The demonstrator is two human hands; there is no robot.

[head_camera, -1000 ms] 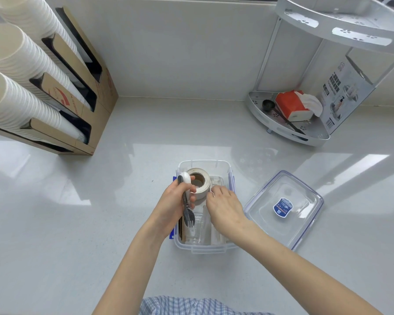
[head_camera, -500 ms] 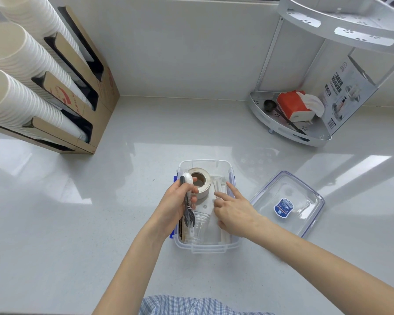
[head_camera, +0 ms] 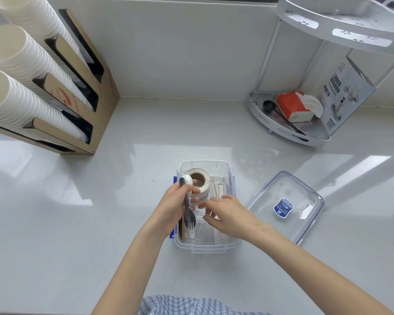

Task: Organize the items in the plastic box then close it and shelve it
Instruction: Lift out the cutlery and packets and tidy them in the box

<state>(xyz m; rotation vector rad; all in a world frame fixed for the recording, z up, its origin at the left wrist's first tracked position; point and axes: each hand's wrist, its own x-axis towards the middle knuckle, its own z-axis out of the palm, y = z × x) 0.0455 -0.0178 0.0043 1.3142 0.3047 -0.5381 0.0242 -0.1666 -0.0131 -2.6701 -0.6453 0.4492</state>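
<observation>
The right hand [head_camera: 231,215] had drawn back from the tape roll [head_camera: 199,181] and now hovered, fingers loosely spread, over the plastic box [head_camera: 206,247] on the table [head_camera: 100,223]. The left hand [head_camera: 176,206] stayed clamped on the cutlery bundle [head_camera: 188,210], so sorting looked unfinished, the lid [head_camera: 287,206] lying just beside.

Sitting on the counter are one clear plastic box [head_camera: 206,247], one lid [head_camera: 305,192], one tape roll [head_camera: 199,180], three cup stacks [head_camera: 21,62], one tissue pack [head_camera: 292,106] and one two-tier corner shelf [head_camera: 289,133]; two hands are showing.

Plastic box [head_camera: 233,178] contents partly hidden beneath both hands.
</observation>
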